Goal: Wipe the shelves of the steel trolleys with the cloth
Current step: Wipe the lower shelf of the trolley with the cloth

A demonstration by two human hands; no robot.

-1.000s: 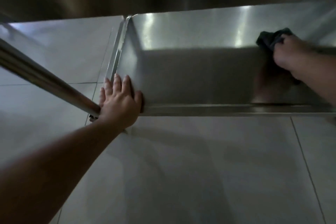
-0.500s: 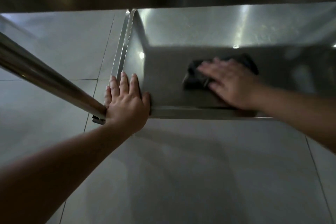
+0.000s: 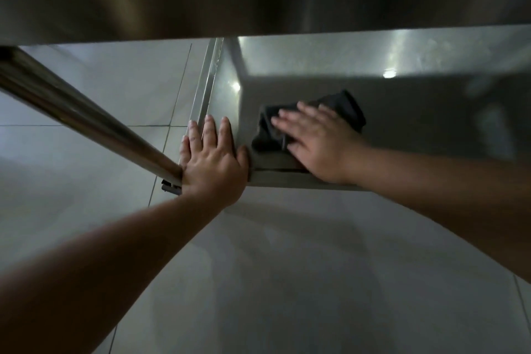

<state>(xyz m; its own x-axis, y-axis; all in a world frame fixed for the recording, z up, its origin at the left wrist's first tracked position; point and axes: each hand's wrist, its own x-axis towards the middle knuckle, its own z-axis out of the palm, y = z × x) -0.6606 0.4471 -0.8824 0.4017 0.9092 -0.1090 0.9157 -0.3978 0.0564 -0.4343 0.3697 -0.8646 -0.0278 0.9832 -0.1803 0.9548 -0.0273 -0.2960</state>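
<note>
Dark cloth [image 3: 339, 112] under flat right hand [image 3: 319, 146] on steel shelf [image 3: 416, 129], left hand [image 3: 214, 161] flat on corner, hands apart

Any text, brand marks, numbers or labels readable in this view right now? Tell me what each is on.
None readable. The steel shelf, the upper shelf, the post, the dark cloth and the floor tiles show no print or label; the frame is dim and slightly blurred.
</note>
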